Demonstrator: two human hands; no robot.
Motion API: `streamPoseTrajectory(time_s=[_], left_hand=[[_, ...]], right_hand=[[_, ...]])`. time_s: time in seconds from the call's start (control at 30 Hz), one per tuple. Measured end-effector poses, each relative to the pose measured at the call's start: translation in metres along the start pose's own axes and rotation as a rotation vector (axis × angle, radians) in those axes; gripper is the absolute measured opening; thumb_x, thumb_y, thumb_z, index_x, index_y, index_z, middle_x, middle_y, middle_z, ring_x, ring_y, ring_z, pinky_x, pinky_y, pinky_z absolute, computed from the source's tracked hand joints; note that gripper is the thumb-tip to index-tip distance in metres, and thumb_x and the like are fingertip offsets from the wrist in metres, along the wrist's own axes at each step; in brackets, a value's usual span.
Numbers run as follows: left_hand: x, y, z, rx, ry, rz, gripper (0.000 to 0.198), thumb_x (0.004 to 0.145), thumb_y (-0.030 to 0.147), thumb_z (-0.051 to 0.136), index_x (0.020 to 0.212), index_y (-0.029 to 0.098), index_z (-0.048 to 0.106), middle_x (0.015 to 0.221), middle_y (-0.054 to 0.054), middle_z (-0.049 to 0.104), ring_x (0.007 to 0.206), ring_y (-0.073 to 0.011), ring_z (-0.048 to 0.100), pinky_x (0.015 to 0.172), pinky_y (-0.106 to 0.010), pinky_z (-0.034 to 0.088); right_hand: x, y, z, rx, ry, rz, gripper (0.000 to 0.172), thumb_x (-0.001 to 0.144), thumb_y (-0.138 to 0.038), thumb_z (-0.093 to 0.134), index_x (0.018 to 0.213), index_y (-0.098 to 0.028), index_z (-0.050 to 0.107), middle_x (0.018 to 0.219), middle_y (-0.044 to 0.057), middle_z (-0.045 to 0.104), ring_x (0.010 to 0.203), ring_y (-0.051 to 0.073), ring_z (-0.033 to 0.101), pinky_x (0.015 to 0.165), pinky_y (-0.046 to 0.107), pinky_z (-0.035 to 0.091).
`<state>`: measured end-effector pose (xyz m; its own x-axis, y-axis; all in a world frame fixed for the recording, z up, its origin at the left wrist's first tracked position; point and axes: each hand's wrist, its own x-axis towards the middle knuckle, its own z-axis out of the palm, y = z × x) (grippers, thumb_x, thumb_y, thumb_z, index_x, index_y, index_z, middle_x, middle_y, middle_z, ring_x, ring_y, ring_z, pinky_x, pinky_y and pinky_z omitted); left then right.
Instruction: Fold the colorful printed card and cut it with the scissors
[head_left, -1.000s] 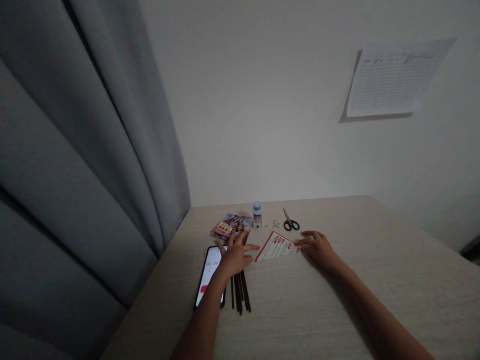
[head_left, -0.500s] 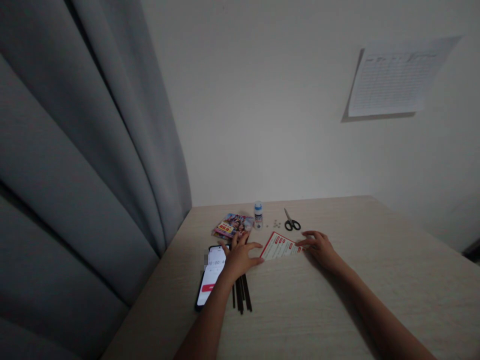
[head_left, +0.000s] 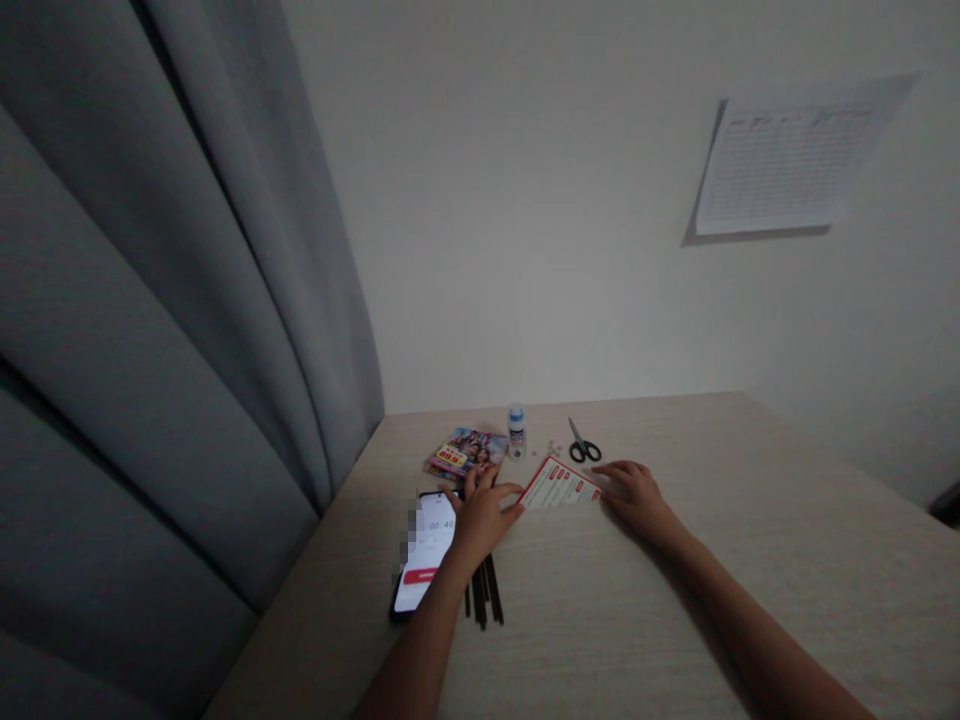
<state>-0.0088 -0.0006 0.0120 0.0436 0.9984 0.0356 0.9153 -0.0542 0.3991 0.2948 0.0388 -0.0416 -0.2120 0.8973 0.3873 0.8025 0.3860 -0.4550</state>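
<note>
A folded triangular paper (head_left: pixel 561 487), printed with red and white-green text blocks, is on the table between my hands. My left hand (head_left: pixel 484 515) has its thumb and index finger closed on the paper's left corner, while its other fingers spread over the top of the dark strips (head_left: pixel 484 595) and beside a phone (head_left: pixel 427 545). At the right corner, my right hand (head_left: pixel 637 503) holds the paper between thumb and fingers; the exact contact is small and partly hidden. The phone shows a timer with a red button.
Behind the paper stand a small blue-capped bottle (head_left: pixel 517 432) and, beside it, several tiny pale pieces (head_left: pixel 553 448). Black-handled scissors (head_left: pixel 585 448) lie to their right. Colourful printed leaflets (head_left: pixel 466 452) lie at the back left. A grey curtain (head_left: pixel 225 300) hangs along the table's left side.
My left thumb and index finger have come together at the paper's left corner. The paper has shifted slightly up and left, and my right fingertips have moved to its right corner.
</note>
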Motion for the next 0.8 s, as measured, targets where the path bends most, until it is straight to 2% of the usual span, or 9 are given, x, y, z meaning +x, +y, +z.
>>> streamPoseTrajectory(time_s=[0.07, 0.2, 0.47, 0.63, 0.8], left_hand=[[0.0003, 0.0011, 0.0023, 0.004, 0.028, 0.003, 0.028, 0.085, 0.042, 0.068, 0.112, 0.046, 0.072, 0.157, 0.005, 0.04, 0.148, -0.0387, 0.017, 0.109, -0.076, -0.008], [0.0006, 0.0019, 0.0047, -0.001, 0.059, 0.009, 0.026, 0.086, 0.039, 0.067, 0.111, 0.046, 0.073, 0.155, 0.003, 0.044, 0.147, -0.038, 0.02, 0.109, -0.077, -0.007], [0.0003, 0.0034, 0.0043, 0.001, 0.088, 0.006, 0.026, 0.087, 0.037, 0.066, 0.111, 0.045, 0.073, 0.152, 0.004, 0.047, 0.146, -0.0344, 0.022, 0.111, -0.074, -0.01], [-0.0006, 0.0067, 0.0003, 0.02, 0.051, -0.009, 0.029, 0.087, 0.039, 0.064, 0.114, 0.043, 0.072, 0.155, 0.003, 0.043, 0.146, -0.0361, 0.021, 0.113, -0.072, -0.007], [-0.0002, 0.0067, 0.0002, 0.02, 0.053, -0.006, 0.029, 0.088, 0.037, 0.064, 0.115, 0.043, 0.072, 0.154, 0.003, 0.044, 0.146, -0.035, 0.022, 0.113, -0.072, -0.006]], right_hand=[[0.0018, 0.0015, 0.0028, -0.008, 0.03, -0.001, 0.036, 0.086, -0.033, 0.058, 0.117, -0.025, 0.074, 0.117, 0.012, 0.067, 0.117, 0.031, 0.054, 0.101, 0.047, 0.045], [0.0031, 0.003, 0.006, -0.024, 0.044, -0.039, 0.029, 0.088, -0.034, 0.057, 0.104, -0.027, 0.079, 0.113, 0.011, 0.069, 0.116, 0.032, 0.055, 0.101, 0.048, 0.045], [0.0015, -0.0001, 0.0044, -0.035, 0.06, -0.059, 0.028, 0.089, -0.034, 0.058, 0.107, -0.03, 0.079, 0.11, 0.01, 0.07, 0.112, 0.031, 0.056, 0.1, 0.047, 0.047], [0.002, -0.0006, 0.0027, -0.035, 0.061, -0.051, 0.028, 0.088, -0.04, 0.06, 0.105, -0.03, 0.08, 0.104, 0.011, 0.072, 0.106, 0.031, 0.058, 0.095, 0.046, 0.049], [0.0038, -0.0042, -0.0017, -0.002, 0.053, -0.069, 0.025, 0.087, -0.034, 0.06, 0.1, -0.026, 0.08, 0.1, 0.01, 0.073, 0.103, 0.028, 0.06, 0.093, 0.044, 0.049]])
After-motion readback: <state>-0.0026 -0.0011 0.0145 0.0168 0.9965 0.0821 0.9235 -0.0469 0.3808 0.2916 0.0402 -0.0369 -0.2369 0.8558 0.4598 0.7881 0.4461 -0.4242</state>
